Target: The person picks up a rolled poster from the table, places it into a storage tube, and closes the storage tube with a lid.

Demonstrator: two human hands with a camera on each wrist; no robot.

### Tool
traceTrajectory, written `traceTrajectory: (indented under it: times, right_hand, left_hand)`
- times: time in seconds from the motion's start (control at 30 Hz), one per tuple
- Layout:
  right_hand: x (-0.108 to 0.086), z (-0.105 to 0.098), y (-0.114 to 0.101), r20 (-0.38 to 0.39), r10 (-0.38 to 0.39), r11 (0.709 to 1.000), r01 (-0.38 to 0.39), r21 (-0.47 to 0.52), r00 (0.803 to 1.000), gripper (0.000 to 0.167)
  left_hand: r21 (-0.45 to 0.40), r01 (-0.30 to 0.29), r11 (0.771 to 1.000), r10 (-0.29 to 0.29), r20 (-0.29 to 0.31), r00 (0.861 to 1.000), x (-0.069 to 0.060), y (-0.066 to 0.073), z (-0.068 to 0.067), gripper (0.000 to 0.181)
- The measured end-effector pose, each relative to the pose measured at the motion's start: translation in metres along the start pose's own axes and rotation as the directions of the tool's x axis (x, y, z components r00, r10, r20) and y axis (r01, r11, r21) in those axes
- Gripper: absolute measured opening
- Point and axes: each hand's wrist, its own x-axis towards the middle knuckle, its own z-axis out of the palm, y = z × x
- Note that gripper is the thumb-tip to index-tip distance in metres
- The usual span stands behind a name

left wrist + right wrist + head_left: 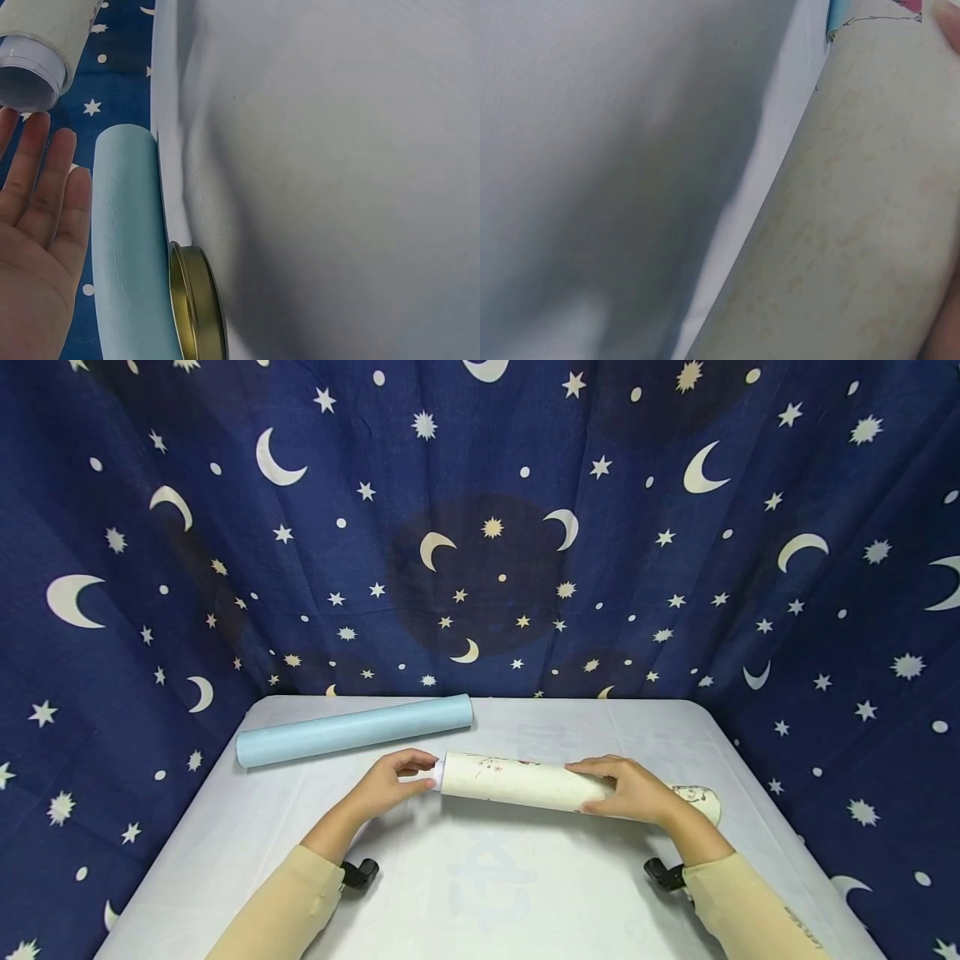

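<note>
A cream wallpaper roll (pixel 525 781) with a floral print lies across the table, its left end tilted slightly away from me. A white inner core (pixel 34 71) sticks out of that left end. My right hand (pixel 630 789) grips the roll right of its middle, thumb on the near side and fingers over the top; the right wrist view shows the roll's mottled cream surface (pixel 832 225) up close. My left hand (pixel 386 785) is at the core, fingertips touching or very close to its rim. In the left wrist view its fingers look nearly straight, palm showing.
A light blue roll (pixel 352 731) lies slantwise at the back left of the white table (pixel 570 877). Beside it in the left wrist view is a gold-coloured round rim (pixel 199 300). A dark blue curtain (pixel 480 468) with moons and stars surrounds the table's back and sides.
</note>
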Motion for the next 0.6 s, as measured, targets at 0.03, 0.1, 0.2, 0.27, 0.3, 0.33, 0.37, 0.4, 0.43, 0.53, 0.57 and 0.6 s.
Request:
traceTrajectory:
  times: [0.03,0.1,0.2,0.27,0.3,0.33,0.37,0.4,0.43,0.53,0.57,0.6]
  right_hand:
    - [0.0,0.0,0.0,-0.001,-0.001,1.0,0.001,-0.001,1.0,0.063]
    - [0.0,0.0,-0.0003,0.0,0.0,1.0,0.0,-0.001,1.0,0.063]
    - [0.0,0.0001,-0.0005,0.002,-0.002,1.0,0.002,0.006,1.0,0.063]
    - [-0.0001,0.0002,-0.0006,0.005,-0.004,1.0,0.004,0.008,1.0,0.064]
    - [-0.0002,0.0003,-0.0005,0.006,-0.005,1.0,0.005,0.009,1.0,0.064]
    - [-0.0002,0.0005,-0.0005,0.006,-0.007,1.0,0.007,0.012,1.0,0.064]
    - [-0.0004,0.0006,-0.0003,0.007,-0.008,1.0,0.008,0.012,1.0,0.065]
    - [-0.0005,0.0007,-0.0002,0.007,-0.008,1.0,0.008,0.012,1.0,0.064]
    - [-0.0006,0.0008,0.0,0.006,-0.008,1.0,0.008,0.01,1.0,0.064]
    - [-0.0008,0.0013,0.0002,0.004,-0.014,1.0,0.014,0.007,1.0,0.064]
    - [-0.0009,0.0015,0.0002,0.003,-0.016,1.0,0.016,0.005,1.0,0.064]
    - [-0.0011,0.0018,0.0002,0.002,-0.017,1.0,0.017,0.001,1.0,0.063]
  left_hand:
    - [0.004,0.001,1.0,-0.001,0.002,1.0,0.0004,0.0004,0.0004,0.036]
    - [0.009,-0.007,1.0,0.007,0.009,1.0,0.0011,0.0011,0.0013,0.036]
    - [0.01,-0.016,1.0,0.016,0.018,1.0,0.0019,0.0022,0.0027,0.036]
    - [0.006,-0.021,1.0,0.021,0.025,0.999,0.0023,0.0033,0.0036,0.036]
    - [0.003,-0.02,1.0,0.02,0.028,0.999,0.0026,0.0037,0.0041,0.036]
    - [0.001,-0.018,1.0,0.018,0.031,0.999,0.0029,0.0041,0.0046,0.035]
    - [-0.001,-0.014,1.0,0.014,0.032,0.999,0.0032,0.0045,0.0049,0.035]
    - [0.001,-0.012,1.0,0.012,0.035,0.999,0.0036,0.0048,0.0053,0.036]
    - [0.005,-0.012,1.0,0.011,0.037,0.999,0.004,0.005,0.0058,0.036]
    - [0.016,-0.012,1.0,0.011,0.042,0.999,0.005,0.0042,0.0072,0.036]
    - [0.022,-0.013,1.0,0.012,0.045,0.999,0.0052,0.0038,0.0077,0.036]
    - [0.027,-0.016,1.0,0.014,0.047,0.999,0.0053,0.0035,0.0081,0.036]
